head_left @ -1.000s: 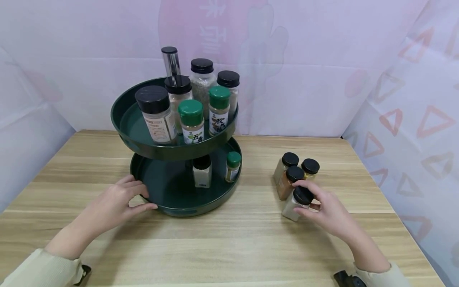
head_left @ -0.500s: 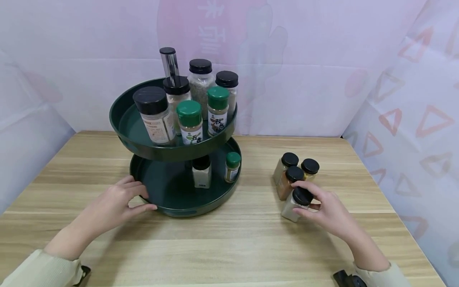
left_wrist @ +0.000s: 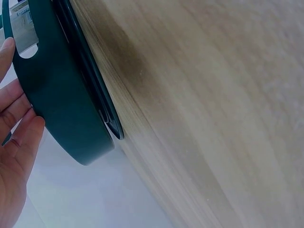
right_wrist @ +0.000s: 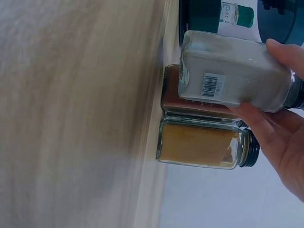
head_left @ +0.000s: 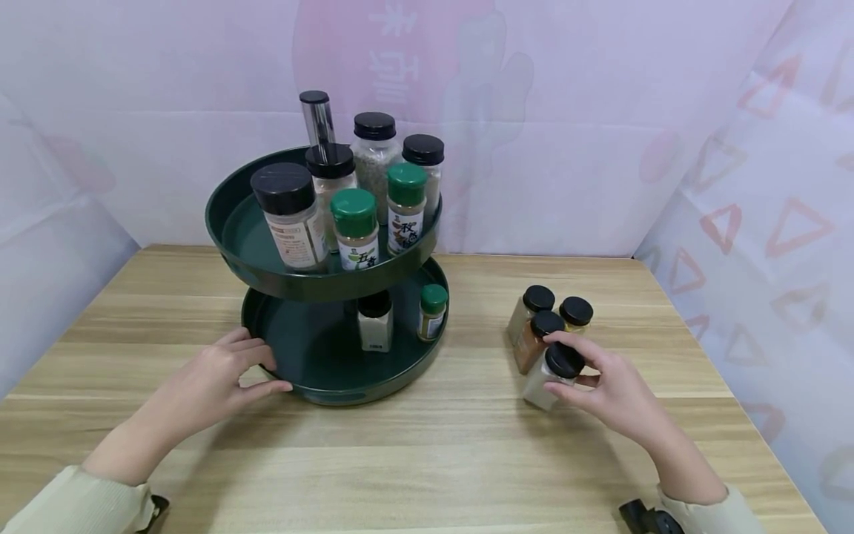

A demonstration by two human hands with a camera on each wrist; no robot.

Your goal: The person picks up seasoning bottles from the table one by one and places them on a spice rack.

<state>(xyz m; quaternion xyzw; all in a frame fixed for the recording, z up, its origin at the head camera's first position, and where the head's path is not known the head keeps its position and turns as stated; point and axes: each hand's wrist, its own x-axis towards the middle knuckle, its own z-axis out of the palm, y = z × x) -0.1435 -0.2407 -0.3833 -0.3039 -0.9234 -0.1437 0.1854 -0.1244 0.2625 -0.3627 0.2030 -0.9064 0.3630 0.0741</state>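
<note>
On the left of the table, a dark green two-tier turntable rack [head_left: 316,382] carries several spice jars. My left hand [head_left: 216,374] grips the lower tray's rim at the front left, thumb toward the front; the left wrist view shows the fingers [left_wrist: 33,130] against the outer wall. On the right, my right hand [head_left: 610,386] holds a square glass spice jar [right_wrist: 223,71] filled with pale grey powder, black lid up. In the right wrist view its base looks a little off the table. Right behind it stand a reddish-brown spice jar [head_left: 528,348], an orange-yellow one [right_wrist: 197,142] and a pale one [head_left: 520,319].
The upper tray [head_left: 333,285] holds black-lidded and green-lidded jars around a metal post [head_left: 318,119]. Below, a square white jar [head_left: 376,330] and a small green-lidded jar [head_left: 431,319] stand in the lower tray. Wood table [head_left: 427,460] lies between the hands; cloth walls [head_left: 567,185] surround it.
</note>
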